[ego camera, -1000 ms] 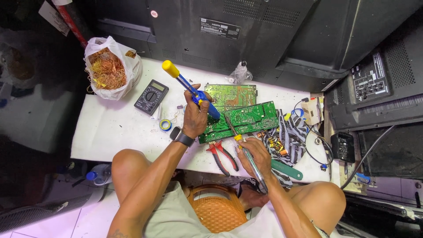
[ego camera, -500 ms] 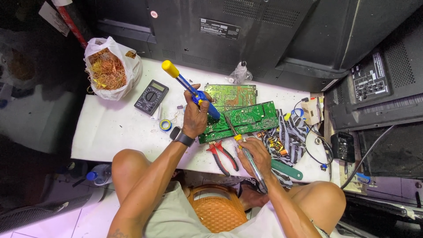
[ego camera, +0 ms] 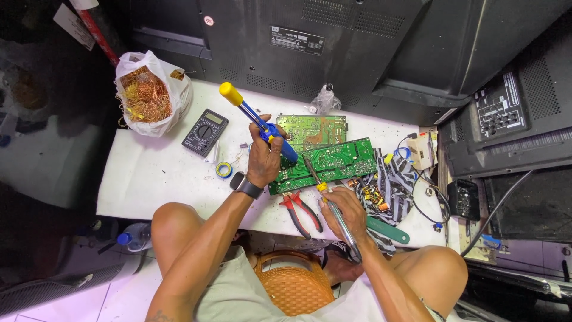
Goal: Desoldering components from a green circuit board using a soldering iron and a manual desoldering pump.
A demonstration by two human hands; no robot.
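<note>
My left hand [ego camera: 264,160] grips a blue desoldering pump with a yellow plunger knob [ego camera: 253,116], its tip on a green circuit board [ego camera: 333,162]. My right hand [ego camera: 342,211] holds a soldering iron [ego camera: 333,209] like a pen, its tip touching the same board near the pump. A second green board [ego camera: 314,128] lies just behind. A dark watch sits on my left wrist. Both boards rest on a white tabletop [ego camera: 161,179].
Red-handled pliers [ego camera: 301,211] lie by the front edge between my hands. A multimeter [ego camera: 204,132], a tape roll [ego camera: 224,170] and a white bag of copper wire [ego camera: 148,95] are on the left. Striped cloth [ego camera: 390,185], loose wires and a green-handled tool [ego camera: 387,229] are right. Black television backs [ego camera: 333,42] surround.
</note>
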